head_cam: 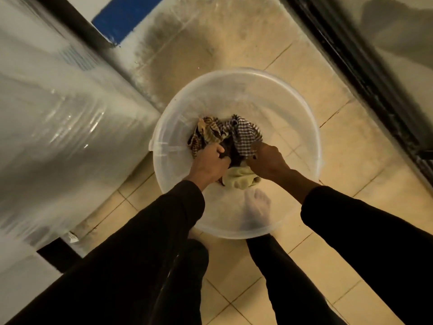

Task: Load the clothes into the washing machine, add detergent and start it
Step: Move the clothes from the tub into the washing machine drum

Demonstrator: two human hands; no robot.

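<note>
A clear plastic bucket (234,83) stands on the tiled floor in front of me. At its bottom lies a small heap of clothes (225,134): a brown patterned piece, a black-and-white checked piece and a pale yellow piece (239,178). Both my hands reach down into the bucket. My left hand (209,164) grips the dark cloth at the heap's near side. My right hand (267,161) grips the checked cloth beside it. Black sleeves cover both forearms. The washing machine (58,109), wrapped in shiny plastic film, rises at the left, blurred.
Beige floor tiles (328,254) spread around the bucket. My bare foot (256,207) shows through the bucket's near wall. A dark door frame (365,73) runs along the right. A blue band (121,15) marks the wall at the top left.
</note>
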